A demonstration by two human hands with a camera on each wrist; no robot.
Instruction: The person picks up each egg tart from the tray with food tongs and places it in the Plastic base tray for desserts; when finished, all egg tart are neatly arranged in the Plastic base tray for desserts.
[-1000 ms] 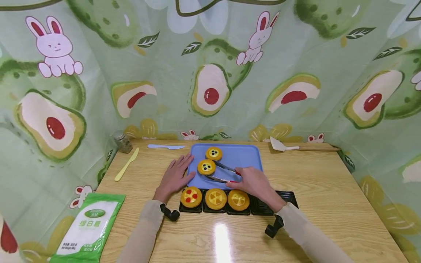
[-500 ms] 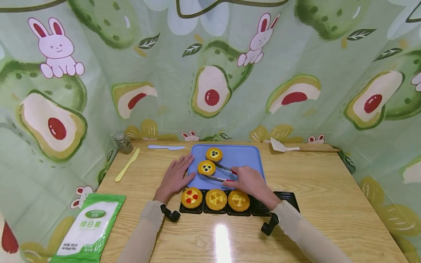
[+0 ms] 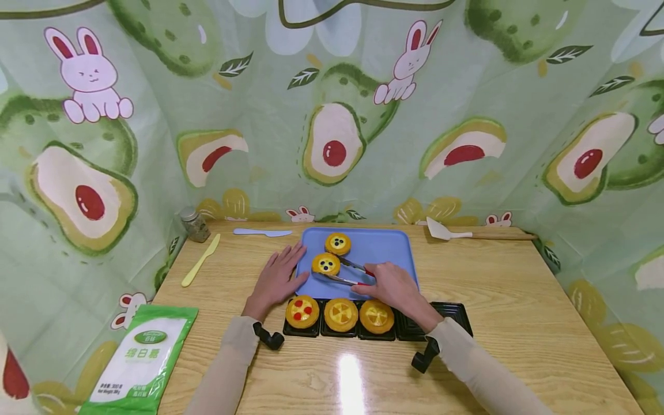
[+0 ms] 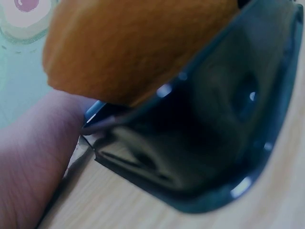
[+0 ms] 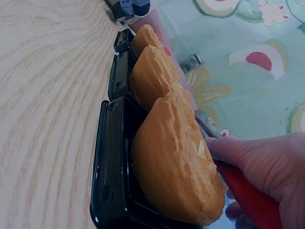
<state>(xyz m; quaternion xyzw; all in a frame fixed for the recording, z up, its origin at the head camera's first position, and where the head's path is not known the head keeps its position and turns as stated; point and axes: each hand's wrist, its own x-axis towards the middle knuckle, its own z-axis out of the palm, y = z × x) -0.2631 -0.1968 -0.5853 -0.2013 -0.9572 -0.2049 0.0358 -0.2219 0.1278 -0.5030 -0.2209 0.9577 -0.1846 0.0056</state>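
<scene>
My right hand (image 3: 391,286) grips a pair of tongs (image 3: 343,280) by the red handles; the red grip (image 5: 252,198) also shows in the right wrist view. The metal tips lie on both sides of a blueberry-topped tart (image 3: 325,264) on the blue tray (image 3: 381,245). Just behind it sits a second blueberry tart (image 3: 338,244). With fingers spread, my left hand (image 3: 277,278) rests at the tray's left edge. Along the tray's front stand black square holders bearing a red-topped tart (image 3: 302,312) and two yellow-topped tarts, one (image 3: 340,314) in the middle and one (image 3: 376,316) to its right.
An unfilled black holder (image 3: 456,314) shows beside my right wrist. Left are a sugar bag (image 3: 142,357), a yellow knife (image 3: 201,260), a light blue knife (image 3: 261,231) and a glass jar (image 3: 194,224). A white spatula (image 3: 441,229) with a wooden handle lies back right.
My right hand has shifted slightly left with the tongs during the first half second, then held still. The tart between the tips and my left hand stay in place.
</scene>
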